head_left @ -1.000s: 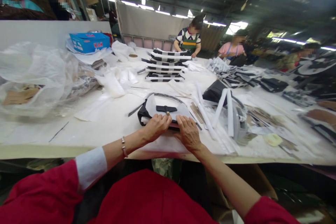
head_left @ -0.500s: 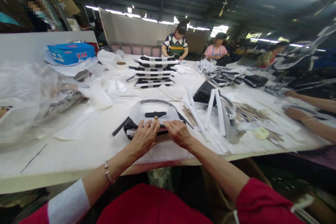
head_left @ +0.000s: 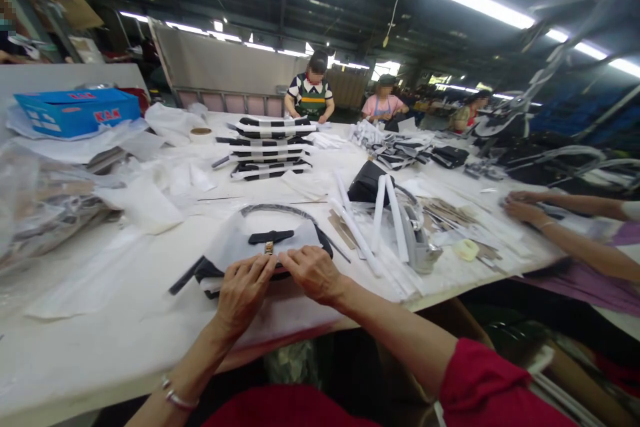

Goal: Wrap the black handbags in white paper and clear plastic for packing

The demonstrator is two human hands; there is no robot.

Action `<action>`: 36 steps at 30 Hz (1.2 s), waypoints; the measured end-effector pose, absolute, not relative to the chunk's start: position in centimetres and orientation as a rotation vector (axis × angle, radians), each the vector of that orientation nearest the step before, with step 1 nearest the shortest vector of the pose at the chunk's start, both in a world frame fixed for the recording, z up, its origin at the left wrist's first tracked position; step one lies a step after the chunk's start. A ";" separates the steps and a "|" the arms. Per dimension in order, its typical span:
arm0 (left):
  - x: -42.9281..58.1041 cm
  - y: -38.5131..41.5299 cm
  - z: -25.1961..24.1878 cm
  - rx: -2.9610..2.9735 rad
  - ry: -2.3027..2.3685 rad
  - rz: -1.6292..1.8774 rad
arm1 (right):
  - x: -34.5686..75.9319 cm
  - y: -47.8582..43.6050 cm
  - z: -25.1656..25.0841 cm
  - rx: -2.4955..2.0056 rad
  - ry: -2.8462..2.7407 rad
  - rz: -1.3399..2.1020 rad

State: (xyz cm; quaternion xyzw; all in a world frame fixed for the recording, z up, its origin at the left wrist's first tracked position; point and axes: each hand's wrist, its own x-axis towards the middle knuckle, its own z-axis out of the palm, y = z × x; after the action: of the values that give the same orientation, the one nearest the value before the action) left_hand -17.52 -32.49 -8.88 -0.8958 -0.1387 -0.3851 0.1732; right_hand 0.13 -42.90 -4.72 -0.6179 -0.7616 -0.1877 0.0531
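Observation:
A black handbag (head_left: 260,250) wrapped in white paper lies flat near the front edge of the white table (head_left: 100,340). Its black strap with a gold clasp (head_left: 270,239) shows on top. My left hand (head_left: 243,293) rests on the bag's near edge, fingers curled and pressing on the paper. My right hand (head_left: 313,272) lies beside it on the same edge, fingers bent down onto the wrapping. The two hands almost touch below the clasp.
White paper rolls (head_left: 373,227) and a grey bag (head_left: 417,240) lie to the right. A stack of black-and-white bags (head_left: 270,147) stands further back, a blue box (head_left: 75,112) at far left. Another person's hands (head_left: 520,207) work at right; others stand at the far end.
The view has swung right and upward, so the bag sits lower left in frame. Both hands stay on the bag's near edge. Another person's arms have come into view at right.

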 end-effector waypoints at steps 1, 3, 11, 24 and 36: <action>-17.7 -32.4 -8.9 -2.538 -0.391 -1.109 | -0.2 -43.0 -4.5 -1.883 -2.313 -0.577; -18.0 -32.4 -8.9 -2.536 -0.405 -1.142 | -0.6 -43.1 -4.2 -1.893 -2.300 -0.595; -18.6 -32.4 -9.4 -2.573 -0.505 -1.046 | -0.5 -43.4 -4.2 -1.922 -2.265 -0.565; -18.3 -32.4 -9.3 -2.611 -0.364 -1.156 | 0.2 -44.6 -4.9 -1.654 -2.208 -0.486; -18.6 -32.9 -9.6 -2.614 -0.518 -1.201 | 16.7 -56.8 -8.3 -2.601 -1.120 -0.216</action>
State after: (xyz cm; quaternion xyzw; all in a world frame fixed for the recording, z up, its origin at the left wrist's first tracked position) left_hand -18.57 -32.86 -9.57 -0.8889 -0.1760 -0.4086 0.1091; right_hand 16.71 -56.79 -8.30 -0.9054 -0.3899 -0.0751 0.1500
